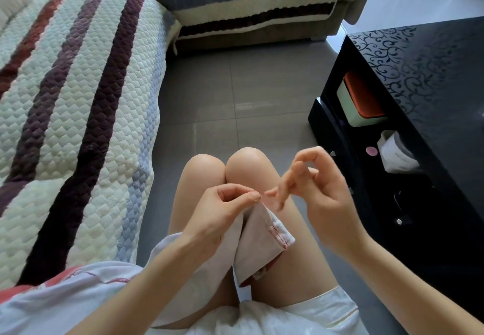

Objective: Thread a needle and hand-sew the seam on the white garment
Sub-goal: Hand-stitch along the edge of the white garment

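Pinching the upper edge of the white cotton garment point(258, 248) between thumb and forefinger, the left hand point(222, 211) holds the folded cloth up over the person's lap. A line of red stitches point(278, 235) already runs along the hem just below and to the right of that hand, so I judge the sewing to be under way rather than finished. The right hand point(311, 190), raised just beside the left, has its fingers curled and blurred. Whether it grasps a needle or thread I cannot tell, for neither shows.
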`<act>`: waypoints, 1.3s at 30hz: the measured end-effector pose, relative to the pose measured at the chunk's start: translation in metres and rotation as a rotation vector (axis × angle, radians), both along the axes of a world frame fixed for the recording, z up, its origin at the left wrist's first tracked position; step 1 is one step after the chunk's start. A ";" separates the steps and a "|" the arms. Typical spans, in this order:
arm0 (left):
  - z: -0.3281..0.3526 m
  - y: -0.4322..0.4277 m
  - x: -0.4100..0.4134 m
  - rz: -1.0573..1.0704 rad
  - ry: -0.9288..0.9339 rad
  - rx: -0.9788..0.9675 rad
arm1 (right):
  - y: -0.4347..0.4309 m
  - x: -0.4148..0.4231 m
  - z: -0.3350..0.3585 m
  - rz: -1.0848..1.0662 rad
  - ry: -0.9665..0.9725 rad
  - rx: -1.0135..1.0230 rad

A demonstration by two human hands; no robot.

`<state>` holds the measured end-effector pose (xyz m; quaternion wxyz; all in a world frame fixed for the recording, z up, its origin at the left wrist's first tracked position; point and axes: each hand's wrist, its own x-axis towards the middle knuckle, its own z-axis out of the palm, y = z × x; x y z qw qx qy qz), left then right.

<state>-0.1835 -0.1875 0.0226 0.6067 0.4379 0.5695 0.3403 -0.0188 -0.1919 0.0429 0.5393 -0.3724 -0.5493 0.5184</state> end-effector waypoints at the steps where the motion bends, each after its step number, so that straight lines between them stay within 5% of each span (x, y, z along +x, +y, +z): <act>1: 0.001 0.002 0.000 0.005 -0.012 -0.005 | 0.003 0.004 0.001 -0.031 0.030 -0.070; 6: 0.013 0.020 -0.005 -0.044 -0.106 -0.101 | 0.014 0.012 -0.007 -0.041 0.006 -0.204; 16: 0.031 0.039 -0.017 -0.329 -0.062 0.014 | 0.016 -0.007 -0.035 0.041 -0.555 -0.117; 22: 0.032 0.041 -0.016 -0.315 -0.064 -0.014 | 0.016 -0.008 -0.035 0.095 -0.453 -0.087; 31: 0.026 0.039 -0.016 -0.332 -0.074 -0.033 | 0.012 -0.003 -0.016 0.239 0.103 -0.168; 34: 0.020 0.032 -0.017 -0.405 -0.046 -0.029 | 0.015 -0.003 -0.017 0.122 -0.036 -0.088; 39: 0.008 0.019 -0.013 -0.421 0.294 0.136 | 0.022 0.000 -0.004 -0.006 -0.293 0.120</act>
